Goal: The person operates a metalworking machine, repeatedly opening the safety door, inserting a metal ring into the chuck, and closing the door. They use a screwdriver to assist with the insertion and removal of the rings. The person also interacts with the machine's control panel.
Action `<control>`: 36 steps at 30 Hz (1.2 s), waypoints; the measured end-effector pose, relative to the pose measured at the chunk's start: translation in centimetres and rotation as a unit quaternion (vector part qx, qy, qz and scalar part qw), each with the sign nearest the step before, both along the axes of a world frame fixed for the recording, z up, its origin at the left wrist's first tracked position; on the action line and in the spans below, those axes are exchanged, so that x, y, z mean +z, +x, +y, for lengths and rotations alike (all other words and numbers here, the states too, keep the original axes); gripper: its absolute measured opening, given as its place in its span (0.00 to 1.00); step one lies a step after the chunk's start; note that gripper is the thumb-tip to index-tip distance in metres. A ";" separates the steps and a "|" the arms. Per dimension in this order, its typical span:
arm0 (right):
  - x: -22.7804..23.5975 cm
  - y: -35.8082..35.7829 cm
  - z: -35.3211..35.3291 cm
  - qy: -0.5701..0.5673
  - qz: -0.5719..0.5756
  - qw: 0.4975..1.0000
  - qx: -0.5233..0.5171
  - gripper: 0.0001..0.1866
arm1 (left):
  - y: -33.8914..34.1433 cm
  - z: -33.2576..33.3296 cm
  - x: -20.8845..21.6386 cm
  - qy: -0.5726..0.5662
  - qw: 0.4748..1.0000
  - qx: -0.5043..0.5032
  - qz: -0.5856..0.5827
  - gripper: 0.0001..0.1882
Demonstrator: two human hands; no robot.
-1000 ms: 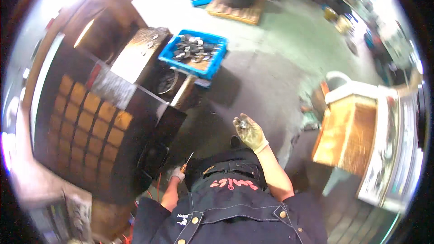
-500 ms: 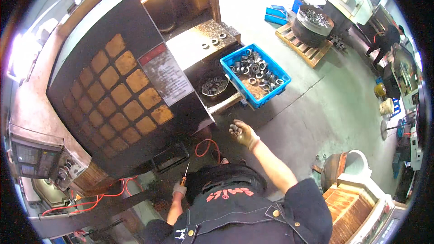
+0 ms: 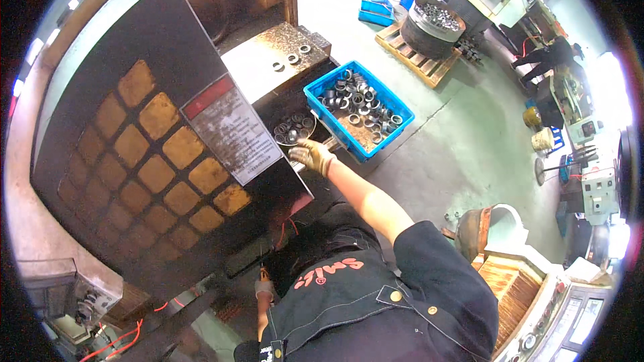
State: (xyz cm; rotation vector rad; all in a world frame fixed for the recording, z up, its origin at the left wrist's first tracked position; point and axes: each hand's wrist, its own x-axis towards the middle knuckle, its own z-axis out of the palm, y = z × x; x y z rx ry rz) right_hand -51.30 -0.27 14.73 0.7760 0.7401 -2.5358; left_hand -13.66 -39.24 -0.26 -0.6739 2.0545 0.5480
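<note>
Right hand (image 3: 313, 156) has reached the round basket (image 3: 315, 123), fingers half-curled, hold unclear, rings (image 3: 289, 125) already beyond them; left hand (image 3: 264, 288) grips a tool (image 3: 264, 273).

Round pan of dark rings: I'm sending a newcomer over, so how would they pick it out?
Find the large black machine door with orange-brown window squares. Just past its right edge, beside the pale-gloved right hand, sits the round pan of dark rings. Its round outline sets it apart from the rectangular blue plastic crate to its right.
</note>
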 end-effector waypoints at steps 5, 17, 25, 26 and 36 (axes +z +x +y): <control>2.6 4.9 2.8 0.239 0.138 0.936 0.217 0.20 | -1.8 2.5 -0.7 0.007 1.000 0.001 0.007 0.28; 5.7 -1.4 27.4 0.901 -0.057 0.282 0.325 0.13 | -5.9 9.1 0.7 -0.018 0.985 -0.172 -0.008 0.33; 3.2 -3.3 30.9 0.849 0.017 0.333 0.410 0.16 | -10.3 12.4 3.5 -0.073 0.986 -0.142 -0.047 0.32; 3.0 -3.1 32.0 0.830 0.044 0.376 0.409 0.17 | -10.8 13.0 3.7 -0.071 0.991 -0.096 -0.061 0.31; 9.9 -3.0 32.3 0.773 0.161 0.330 0.518 0.15 | -8.4 16.6 3.3 -0.085 0.948 -0.270 0.145 0.29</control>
